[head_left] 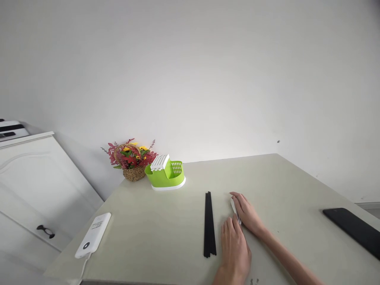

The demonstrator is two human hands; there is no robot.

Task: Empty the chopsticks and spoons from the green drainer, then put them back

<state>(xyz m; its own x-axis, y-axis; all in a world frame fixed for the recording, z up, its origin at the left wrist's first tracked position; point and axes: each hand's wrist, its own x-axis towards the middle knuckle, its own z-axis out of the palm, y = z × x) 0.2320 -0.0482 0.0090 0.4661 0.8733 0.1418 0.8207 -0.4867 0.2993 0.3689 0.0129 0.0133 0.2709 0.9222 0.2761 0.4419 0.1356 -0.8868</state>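
My left hand rests on the table with its fingers curled over the lower end of some white spoons. Along their right side, my right hand is closed around them, its fingers pointing toward the far side. The spoons lie lengthwise, rounded ends away from me. Both hands hide much of them, so their number cannot be told. Just left of my hands, several black chopsticks lie side by side in a narrow bundle, apart from my fingers.
A green and white caddy stands at the back left beside a wicker basket of artificial flowers. A white power bank with a cable lies at the table's left edge. At far right is a black phone-like slab.
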